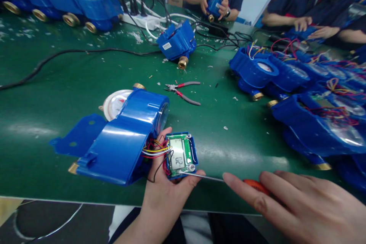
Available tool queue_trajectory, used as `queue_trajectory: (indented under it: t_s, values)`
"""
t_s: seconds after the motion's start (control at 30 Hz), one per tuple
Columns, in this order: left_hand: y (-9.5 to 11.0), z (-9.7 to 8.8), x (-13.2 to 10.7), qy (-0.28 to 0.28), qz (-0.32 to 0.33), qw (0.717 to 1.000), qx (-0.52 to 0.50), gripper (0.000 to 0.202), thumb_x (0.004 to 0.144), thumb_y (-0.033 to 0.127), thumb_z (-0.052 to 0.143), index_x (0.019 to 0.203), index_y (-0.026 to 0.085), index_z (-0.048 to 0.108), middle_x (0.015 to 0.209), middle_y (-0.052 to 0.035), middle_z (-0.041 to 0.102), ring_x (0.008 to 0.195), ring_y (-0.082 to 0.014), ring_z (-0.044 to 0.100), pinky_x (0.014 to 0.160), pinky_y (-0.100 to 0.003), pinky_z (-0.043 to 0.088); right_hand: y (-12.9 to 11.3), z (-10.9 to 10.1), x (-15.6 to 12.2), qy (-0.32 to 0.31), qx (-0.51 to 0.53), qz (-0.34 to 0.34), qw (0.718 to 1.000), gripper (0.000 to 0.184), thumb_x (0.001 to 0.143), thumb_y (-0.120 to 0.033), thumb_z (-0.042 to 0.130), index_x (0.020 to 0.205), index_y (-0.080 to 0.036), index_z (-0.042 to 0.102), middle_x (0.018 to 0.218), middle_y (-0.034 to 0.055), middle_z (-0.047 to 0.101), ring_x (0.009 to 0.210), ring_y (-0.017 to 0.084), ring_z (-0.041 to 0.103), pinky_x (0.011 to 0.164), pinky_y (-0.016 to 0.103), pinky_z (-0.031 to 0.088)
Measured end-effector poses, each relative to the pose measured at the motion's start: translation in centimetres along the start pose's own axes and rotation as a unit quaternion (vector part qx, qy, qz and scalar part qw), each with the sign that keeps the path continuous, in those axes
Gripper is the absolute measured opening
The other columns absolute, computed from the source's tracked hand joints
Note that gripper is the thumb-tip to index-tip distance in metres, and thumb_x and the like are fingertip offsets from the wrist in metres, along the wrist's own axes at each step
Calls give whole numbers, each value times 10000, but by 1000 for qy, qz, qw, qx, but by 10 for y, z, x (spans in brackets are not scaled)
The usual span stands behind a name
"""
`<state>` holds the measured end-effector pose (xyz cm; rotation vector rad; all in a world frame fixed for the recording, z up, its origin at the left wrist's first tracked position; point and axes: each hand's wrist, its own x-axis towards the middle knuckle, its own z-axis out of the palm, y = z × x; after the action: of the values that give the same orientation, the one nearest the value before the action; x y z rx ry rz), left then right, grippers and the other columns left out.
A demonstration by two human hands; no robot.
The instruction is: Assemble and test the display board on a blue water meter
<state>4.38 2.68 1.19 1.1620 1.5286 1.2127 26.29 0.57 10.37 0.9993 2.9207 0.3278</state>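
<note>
Circuit board [180, 155] with its small display sits face up in a blue tray at the near edge of the green table [71, 80], cradled in your left hand [167, 187], whose fingers curl closed around the tray from below, thumb along its near side. Coloured wires [154, 149] tie it to the blue meter housing [126, 137] just to its left. Your right hand [294, 206] grips the orange-handled screwdriver [217, 178], forefinger stretched along it; the shaft lies nearly level, running leftward, its tip touching the board's near right corner by a screw [191, 167]. Open table lies to the right and beyond, with pliers [183, 91] farther off and more meters [314, 95] at far right.
</note>
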Motion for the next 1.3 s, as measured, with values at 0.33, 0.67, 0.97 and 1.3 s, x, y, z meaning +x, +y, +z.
queue_trajectory:
  t_s: [0.33, 0.67, 0.97, 1.3]
  values:
    - [-2, -2, 1, 1, 64, 997, 51, 727, 633, 357, 795, 1275, 209, 488, 1281, -120, 532, 1239, -310, 505, 1074, -467, 383, 5, 6, 7, -17, 137, 34, 990, 551, 830, -2, 301, 1325, -167, 480, 718, -8, 587, 481, 81, 554, 430, 212, 392]
    - [-9, -5, 2, -19, 67, 995, 77, 769, 647, 368, 790, 1315, 244, 431, 1372, -115, 459, 1237, -311, 507, 1082, -478, 376, 11, 17, 5, 20, 118, 1, 993, 475, 901, -38, 311, 1333, -127, 489, 680, 5, 563, 513, 130, 543, 448, 255, 386]
    - [-7, -1, 5, 5, 83, 994, 75, 794, 578, 421, 829, 1264, 226, 480, 1311, -122, 519, 1258, -331, 486, 1108, -507, 326, 11, 18, 5, 33, 113, 3, 993, 453, 926, -52, 311, 1331, -131, 498, 689, 9, 579, 530, 127, 549, 476, 258, 394]
    - [-5, -2, 6, -5, 72, 995, 65, 801, 560, 419, 846, 1249, 220, 491, 1343, -125, 502, 1262, -337, 485, 1110, -512, 325, 6, 20, 12, 11, 240, 64, 969, 471, 879, -22, 341, 1274, -186, 537, 781, 7, 640, 582, 97, 604, 497, 207, 427]
